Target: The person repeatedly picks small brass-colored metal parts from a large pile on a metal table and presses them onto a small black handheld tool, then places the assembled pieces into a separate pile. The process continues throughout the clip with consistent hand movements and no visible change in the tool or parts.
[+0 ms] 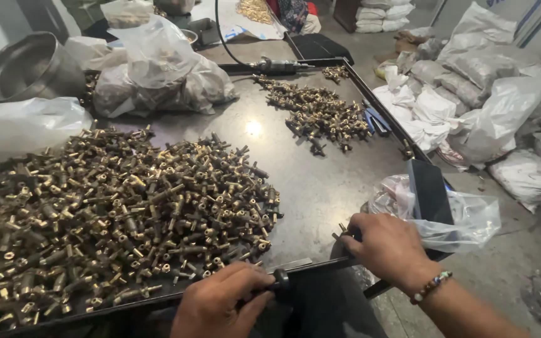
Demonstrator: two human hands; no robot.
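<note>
**Two piles of brass parts, and the big one is much bigger**

A person sits at a dark metal counter (320, 188) with a raised rim. A huge heap of small brass fittings (108, 213) covers the left half of the counter, from the left edge almost to the near edge. A much smaller pile of brass fittings (314, 112) lies near the far right corner, well apart from the big heap. Going by the two piles, only a small share looks done, and most parts are still in the big heap.

The left hand (217, 307) is at the near edge of the counter. Its fingers are curled around a small dark tool (281, 278) that sits on the rim. The right hand (386, 247) is at the near right corner. Its fingers are bent down over one brass fitting (342, 231); only the tip of that part peeks out, so I cannot tell how tightly it is held. A bead bracelet (430, 286) is on that wrist.

Just beside the right hand, a clear plastic bag (464, 216) hangs off the right edge, next to a dark flat block (429, 191). Blue pliers (376, 119) lie by the right edge near the small pile. A power tool with a black cable (277, 64) rests along the far edge. A steel bowl (23, 69) and full plastic bags (158, 75) sit at the far left. More white sacks (489, 106) lie on the floor to the right.
</note>
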